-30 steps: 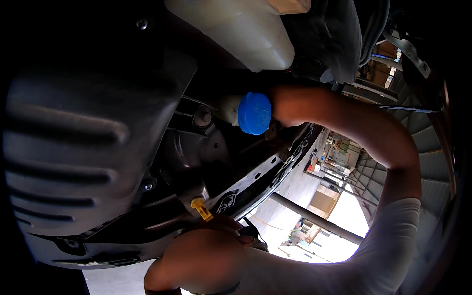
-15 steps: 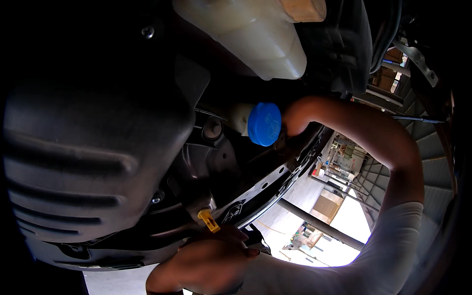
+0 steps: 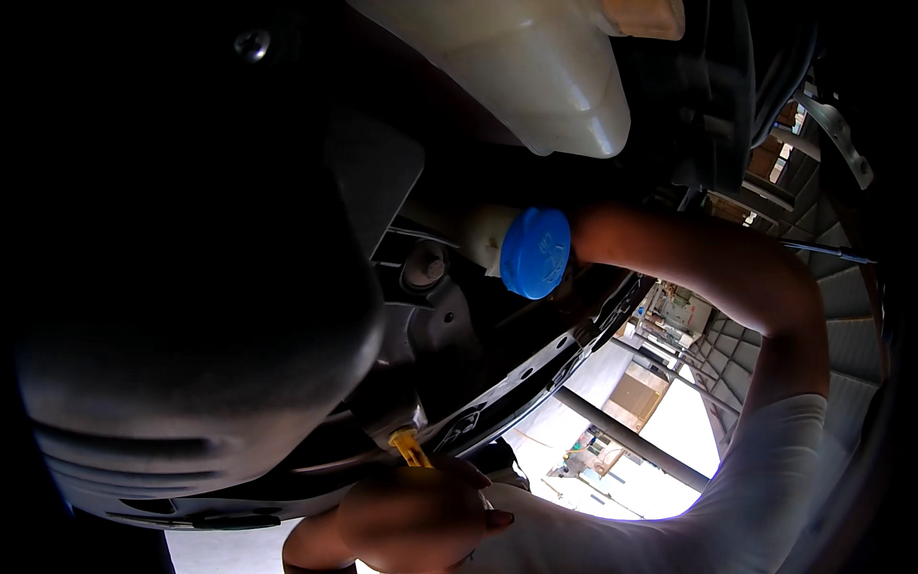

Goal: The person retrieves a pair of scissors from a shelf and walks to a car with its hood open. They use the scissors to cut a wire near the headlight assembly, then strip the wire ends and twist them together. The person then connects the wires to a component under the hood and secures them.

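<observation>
Low in the picture is my left hand (image 3: 411, 521), dark and somewhat blurred. Its curled fingers close over the lower end of a narrow yellow plastic piece (image 3: 409, 446), whose upper end meets a metal part by the front edge of the engine bay. My right arm (image 3: 708, 258) bends round from the right. Behind a round blue washer-fluid cap (image 3: 536, 253) the right hand (image 3: 598, 235) drops out of sight, so its fingers are hidden. The blue cap sits on the pale neck (image 3: 485, 239) of a reservoir.
Above hangs a translucent white tank (image 3: 535, 77) with a tan cap (image 3: 650, 14). A large dark ribbed cover (image 3: 287, 383) fills the left. Between them shows a bolt (image 3: 427, 265) on a bracket. A curved metal panel edge (image 3: 521, 378) runs past both hands.
The view has shifted slightly, moving the tank and blue cap rightward. My left hand now covers more of the yellow piece, which shows a different side. My right hand remains behind the cap.
</observation>
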{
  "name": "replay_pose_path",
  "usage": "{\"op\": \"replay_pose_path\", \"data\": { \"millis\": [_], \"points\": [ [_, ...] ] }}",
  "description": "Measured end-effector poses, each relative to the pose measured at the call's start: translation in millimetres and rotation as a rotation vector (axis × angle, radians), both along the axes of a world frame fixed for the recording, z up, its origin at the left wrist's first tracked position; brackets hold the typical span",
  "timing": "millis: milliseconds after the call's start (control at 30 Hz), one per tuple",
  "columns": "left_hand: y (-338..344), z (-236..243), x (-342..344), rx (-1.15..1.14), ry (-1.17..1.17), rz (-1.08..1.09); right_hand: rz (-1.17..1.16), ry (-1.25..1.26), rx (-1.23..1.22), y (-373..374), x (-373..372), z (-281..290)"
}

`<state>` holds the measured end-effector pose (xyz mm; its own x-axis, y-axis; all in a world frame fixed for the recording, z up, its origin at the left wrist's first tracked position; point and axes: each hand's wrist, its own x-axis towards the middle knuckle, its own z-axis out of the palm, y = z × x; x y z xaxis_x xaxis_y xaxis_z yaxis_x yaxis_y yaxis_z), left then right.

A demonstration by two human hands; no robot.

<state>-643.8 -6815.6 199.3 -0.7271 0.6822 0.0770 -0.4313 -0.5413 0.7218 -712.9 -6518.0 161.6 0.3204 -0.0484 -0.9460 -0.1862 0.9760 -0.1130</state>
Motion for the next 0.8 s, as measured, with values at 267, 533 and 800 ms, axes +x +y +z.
{"op": "replay_pose_path", "data": {
  "millis": [267,533,800],
  "points": [
    [9.3,10.5,3.6,-0.038,-0.053,0.076,0.084,0.200,-0.111,-16.5,1.9,-24.8],
    [4.9,5.5,-4.2,-0.080,0.116,-0.070,0.120,0.236,-0.035,-7.6,6.9,7.5],
    [5.4,9.0,14.7,-0.079,-0.055,0.143,0.139,0.242,0.025,-4.2,1.5,37.5]
  ]
}}
